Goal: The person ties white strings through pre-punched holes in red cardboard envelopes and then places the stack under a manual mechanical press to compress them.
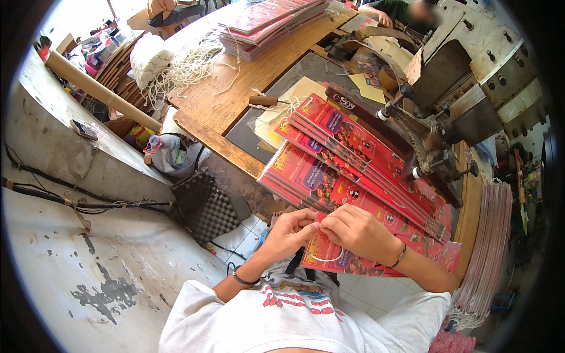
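Okay, cord shows on the red card at my waist, left hand and right hand pinching what looks like its edge, probably mid-job, with a pile likely left.

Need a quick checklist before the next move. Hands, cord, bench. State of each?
1. Left hand and right hand at the red printed piece: ok, both appear to pinch its upper edge.
2. White cord loop visible: ok, against the printed face.
3. Cord ends secured: cannot tell.
4. Wooden-handled tool out of hands: ok, lying on the worktable.
5. Red stacks squared: not ok, edges stepped.
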